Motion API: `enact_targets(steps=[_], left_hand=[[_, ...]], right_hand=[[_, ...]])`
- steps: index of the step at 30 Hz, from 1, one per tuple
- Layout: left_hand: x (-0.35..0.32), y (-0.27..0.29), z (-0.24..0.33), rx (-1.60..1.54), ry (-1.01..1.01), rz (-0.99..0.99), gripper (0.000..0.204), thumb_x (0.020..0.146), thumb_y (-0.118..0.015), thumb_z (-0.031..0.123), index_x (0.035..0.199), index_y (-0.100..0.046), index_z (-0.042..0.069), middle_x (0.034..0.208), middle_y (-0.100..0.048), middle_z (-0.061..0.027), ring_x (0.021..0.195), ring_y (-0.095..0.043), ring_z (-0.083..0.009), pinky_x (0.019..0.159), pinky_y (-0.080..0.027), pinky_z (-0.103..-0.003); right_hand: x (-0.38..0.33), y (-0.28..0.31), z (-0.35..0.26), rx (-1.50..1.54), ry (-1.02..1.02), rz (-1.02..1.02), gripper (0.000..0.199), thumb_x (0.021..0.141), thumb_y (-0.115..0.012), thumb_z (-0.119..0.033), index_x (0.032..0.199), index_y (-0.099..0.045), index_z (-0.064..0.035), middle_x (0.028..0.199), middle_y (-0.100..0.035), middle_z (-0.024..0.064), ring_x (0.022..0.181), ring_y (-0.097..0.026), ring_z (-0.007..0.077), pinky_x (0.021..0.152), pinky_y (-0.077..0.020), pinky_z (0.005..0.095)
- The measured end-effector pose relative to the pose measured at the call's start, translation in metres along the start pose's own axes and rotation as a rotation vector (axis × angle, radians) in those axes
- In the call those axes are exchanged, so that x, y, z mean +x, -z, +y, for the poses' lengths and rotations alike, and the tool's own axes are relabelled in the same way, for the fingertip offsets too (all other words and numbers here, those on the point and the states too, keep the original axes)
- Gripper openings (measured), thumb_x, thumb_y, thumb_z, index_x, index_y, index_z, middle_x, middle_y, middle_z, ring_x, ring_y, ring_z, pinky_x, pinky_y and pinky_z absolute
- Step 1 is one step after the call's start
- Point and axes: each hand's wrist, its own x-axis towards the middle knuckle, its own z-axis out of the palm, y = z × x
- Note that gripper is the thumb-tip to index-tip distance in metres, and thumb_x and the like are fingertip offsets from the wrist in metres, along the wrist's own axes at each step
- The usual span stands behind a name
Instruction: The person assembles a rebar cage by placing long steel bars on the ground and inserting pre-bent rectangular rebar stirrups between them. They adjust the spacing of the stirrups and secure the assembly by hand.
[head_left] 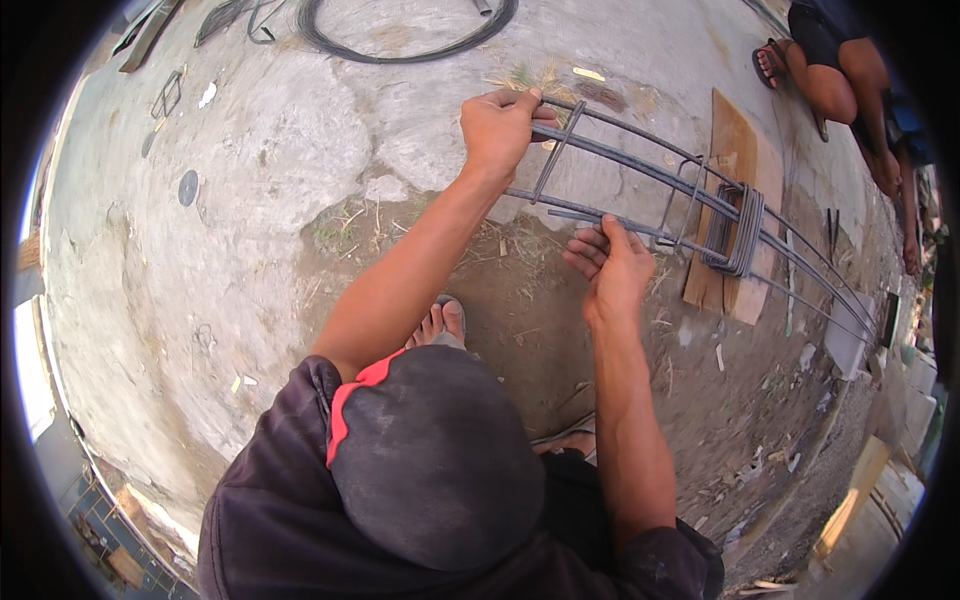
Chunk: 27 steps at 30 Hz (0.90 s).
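A long cage of steel reinforcing bars (640,163) runs from my left hand away to the far right. My left hand (497,128) is closed around the upper bars at the cage's near left end, beside a square wire stirrup (560,150). My right hand (615,268) pinches at the lower edge, thumb and fingers on a thin steel rod (572,214) lying along the lower bar; its other fingers are curled. Farther along, a bunch of stirrups (741,232) is stacked tightly around the bars. Another single stirrup (688,200) stands tilted between the bunch and my hands.
Under the cage lies a wooden board (738,150). A wire coil (405,58) rests on the concrete at the top. Another person's legs (832,85) are at upper right. A loose stirrup (168,95) lies at far left; a pale block (848,335) sits under the cage's far end.
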Motion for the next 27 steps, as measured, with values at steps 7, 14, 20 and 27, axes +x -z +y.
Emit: enact_targets(steps=[7, 14, 20, 27], left_hand=[[0.004, 0.012, 0.008, 0.129, 0.038, -0.064, 0.041, 0.100, -0.069, 0.026, 0.109, -0.067, -0.014, 0.097, -0.076, -0.0217, 0.088, -0.076, -0.0264, 0.070, -0.062, -0.034], [-0.035, 0.047, 0.023, 0.512, 0.134, -0.106, 0.057, 0.094, -0.073, 0.048, 0.106, -0.074, -0.007, 0.094, -0.077, -0.0159, 0.091, -0.073, -0.0236, 0.080, -0.057, -0.035], [-0.053, 0.033, 0.019, 0.664, 0.078, -0.390, 0.040, 0.090, -0.081, 0.036, 0.096, -0.080, -0.004, 0.088, -0.077, -0.0111, 0.087, -0.069, -0.0152, 0.081, -0.053, -0.031], [-0.040, 0.038, 0.017, 0.409, 0.174, -0.419, 0.031, 0.089, -0.082, 0.025, 0.093, -0.079, -0.006, 0.085, -0.078, -0.0134, 0.077, -0.072, -0.0158, 0.075, -0.055, -0.028]], right_hand=[[0.000, -0.001, 0.001, 0.048, 0.001, -0.016, 0.021, 0.101, -0.064, -0.018, 0.096, -0.059, 0.0026, 0.082, -0.069, 0.0142, 0.064, -0.069, 0.0211, 0.054, -0.0608, 0.0342], [0.002, 0.002, 0.002, 0.068, -0.001, -0.039, 0.023, 0.100, -0.065, -0.018, 0.095, -0.059, 0.0031, 0.081, -0.069, 0.0140, 0.063, -0.069, 0.0211, 0.053, -0.0606, 0.0346], [0.003, 0.001, 0.001, 0.054, -0.001, -0.025, 0.023, 0.101, -0.064, -0.018, 0.094, -0.058, 0.0029, 0.081, -0.069, 0.0144, 0.063, -0.069, 0.0210, 0.052, -0.0606, 0.0340], [0.002, 0.003, 0.001, 0.048, -0.004, -0.052, 0.020, 0.101, -0.065, -0.019, 0.096, -0.061, -0.0003, 0.081, -0.070, 0.0111, 0.066, -0.071, 0.0198, 0.057, -0.0629, 0.0347]])
